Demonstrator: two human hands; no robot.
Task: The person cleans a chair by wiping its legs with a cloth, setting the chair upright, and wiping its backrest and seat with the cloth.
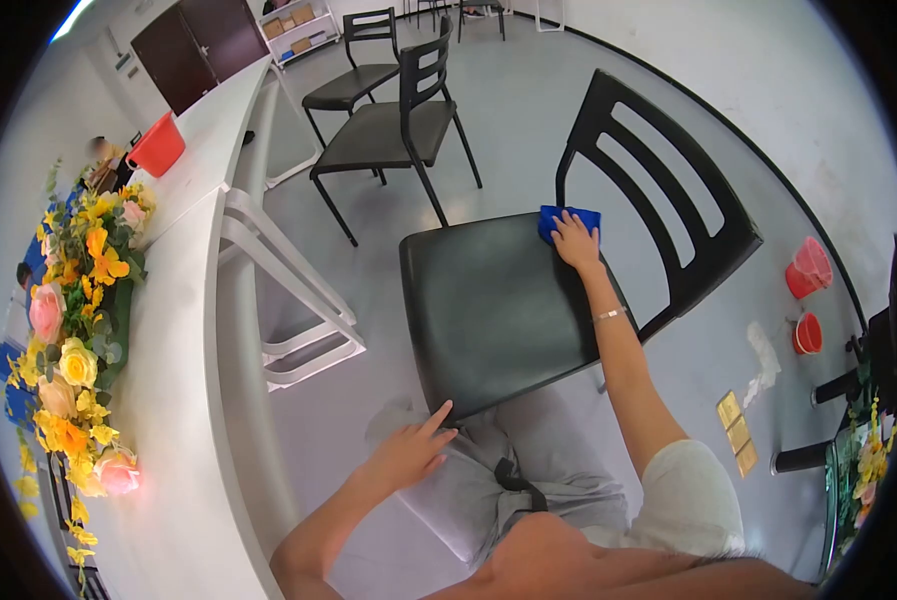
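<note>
A blue cloth [545, 226] lies at the rear edge of a black chair's seat [498, 310], close to the backrest. My right hand [574, 240] presses on the cloth from above, its fingers spread over it and its arm stretched across the seat's right side. My left hand [411, 455] is by the seat's near left corner, above my lap. Its index finger points toward the seat edge and the other fingers are loosely bent apart, with nothing held. Whether the left fingertip touches the seat I cannot tell. The chair's slatted backrest [658, 190] rises on the right.
A long white table [183, 400] runs along my left, bearing a flower arrangement [78, 340] and a red basin [158, 146]. Two more black chairs [383, 135] stand ahead. Red buckets [808, 268] and yellow floor tiles [736, 433] are at the right. A person [108, 165] is beyond the table.
</note>
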